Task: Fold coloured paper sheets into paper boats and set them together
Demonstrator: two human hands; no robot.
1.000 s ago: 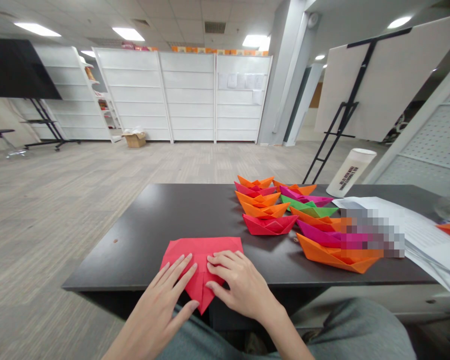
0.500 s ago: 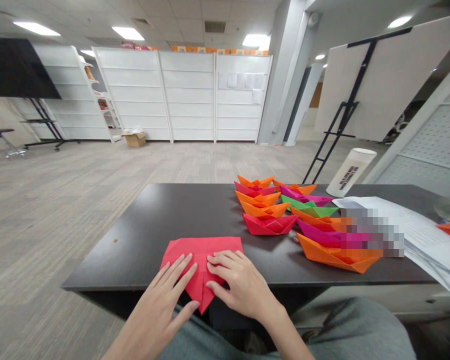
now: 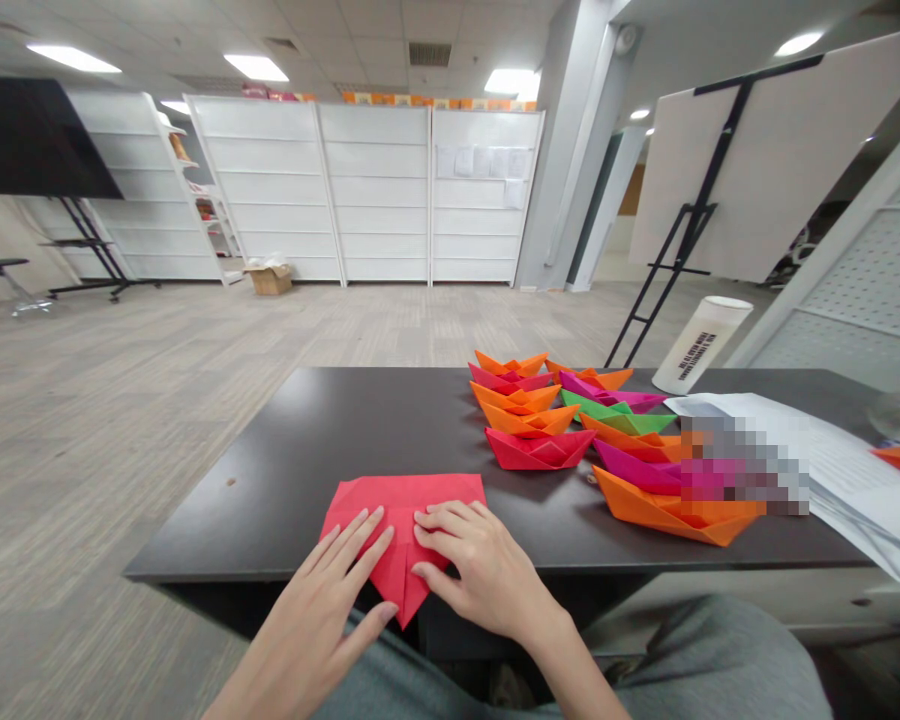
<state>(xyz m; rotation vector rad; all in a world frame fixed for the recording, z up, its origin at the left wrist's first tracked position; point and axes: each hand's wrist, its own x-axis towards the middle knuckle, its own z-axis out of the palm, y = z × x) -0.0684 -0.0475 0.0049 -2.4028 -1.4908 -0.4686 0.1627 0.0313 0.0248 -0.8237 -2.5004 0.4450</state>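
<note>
Both the left hand (image 3: 330, 595) and the right hand (image 3: 472, 565) lie flat and open, fingers spread, pressing a folded red paper (image 3: 401, 510) at the near edge of the black table (image 3: 330, 430), its pointed tip hanging past the edge. Just right of it sits a red paper boat (image 3: 538, 449), with orange, pink and green paper boats (image 3: 622, 420) in rows behind. White sheets (image 3: 832, 450) lie at the far right, and white shelving (image 3: 379, 195) lines the room's far wall.

A red folded paper sheet (image 3: 409, 497) lies on the dark grey matte table (image 3: 330, 430). Folded paper boats (image 3: 570, 430) are orange, red, magenta and green.
</note>
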